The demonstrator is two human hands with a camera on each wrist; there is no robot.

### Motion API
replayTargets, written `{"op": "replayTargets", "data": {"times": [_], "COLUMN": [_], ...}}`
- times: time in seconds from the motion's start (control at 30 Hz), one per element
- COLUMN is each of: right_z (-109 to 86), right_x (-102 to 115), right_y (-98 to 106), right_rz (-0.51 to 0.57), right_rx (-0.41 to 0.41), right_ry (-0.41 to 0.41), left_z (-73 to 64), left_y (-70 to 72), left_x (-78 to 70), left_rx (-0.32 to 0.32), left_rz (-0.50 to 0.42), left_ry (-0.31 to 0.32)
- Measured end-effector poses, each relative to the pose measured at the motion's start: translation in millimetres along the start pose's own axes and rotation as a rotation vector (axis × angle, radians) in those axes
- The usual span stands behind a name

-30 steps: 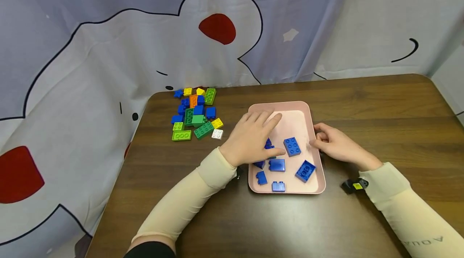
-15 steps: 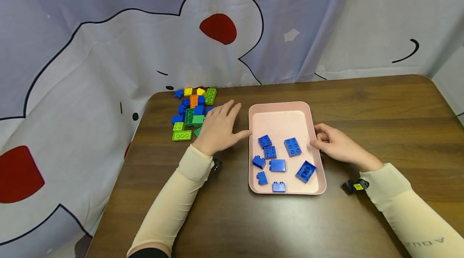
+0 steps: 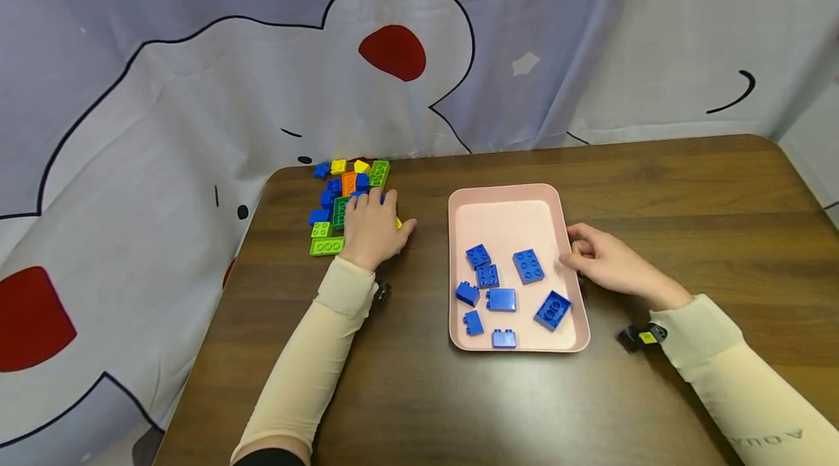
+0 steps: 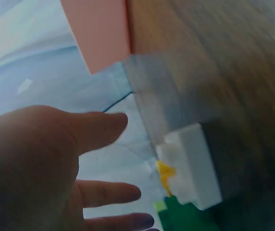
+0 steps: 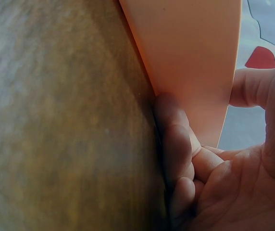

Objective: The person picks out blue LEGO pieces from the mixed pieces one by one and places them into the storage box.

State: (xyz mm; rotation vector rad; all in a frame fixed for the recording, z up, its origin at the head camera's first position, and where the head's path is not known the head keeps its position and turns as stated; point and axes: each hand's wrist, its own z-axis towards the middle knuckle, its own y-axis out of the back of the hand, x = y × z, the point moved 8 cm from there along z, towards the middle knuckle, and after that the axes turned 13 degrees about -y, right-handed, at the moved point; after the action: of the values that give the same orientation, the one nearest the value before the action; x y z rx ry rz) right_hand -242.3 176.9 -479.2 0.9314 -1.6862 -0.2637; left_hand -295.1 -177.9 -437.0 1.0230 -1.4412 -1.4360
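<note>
My left hand (image 3: 372,231) reaches over the right side of a cluster of toy bricks, hiding some of them. In the left wrist view its thumb and fingers are extended, with nothing between them; a white brick (image 4: 195,166) and a green brick (image 4: 188,215) stand just beyond the fingertips. With my right hand (image 3: 609,266) I hold the right rim of a pink tray (image 3: 507,218). The right wrist view shows the thumb at the upper edge and curled fingers against the tray's outer wall and underside. Several blue bricks (image 3: 529,266) lie scattered in the tray's nearer half.
Around my left hand lie a lime brick (image 3: 327,246), a dark green brick (image 3: 339,212), an orange brick (image 3: 349,183) and a blue star piece (image 3: 321,170). The wooden table (image 3: 419,393) ends at the back against a printed curtain (image 3: 275,87).
My left hand has moved left from above the tray to the brick cluster, uncovering the blue bricks at the tray's left. My right hand and the tray stay in place.
</note>
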Motion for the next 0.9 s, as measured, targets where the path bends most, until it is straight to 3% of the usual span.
{"op": "replayTargets", "data": {"times": [0.3, 0.67, 0.9], "right_z": [-0.4, 0.9, 1.2], "right_x": [1.5, 0.0, -1.2], "right_y": [0.9, 0.7, 0.0], "right_rz": [-0.001, 0.000, 0.000], "right_rx": [-0.002, -0.005, -0.002], "right_ry": [0.003, 0.008, -0.003], "left_z": [1.4, 5.1, 6.0], "left_y": [-7.7, -6.0, -7.5], "left_x": [3.4, -17.1, -26.4], "left_rx": [0.028, -0.064, -0.082], "left_rz": [0.013, -0.011, -0.031], "left_ry": [-0.004, -0.144, -0.203]}}
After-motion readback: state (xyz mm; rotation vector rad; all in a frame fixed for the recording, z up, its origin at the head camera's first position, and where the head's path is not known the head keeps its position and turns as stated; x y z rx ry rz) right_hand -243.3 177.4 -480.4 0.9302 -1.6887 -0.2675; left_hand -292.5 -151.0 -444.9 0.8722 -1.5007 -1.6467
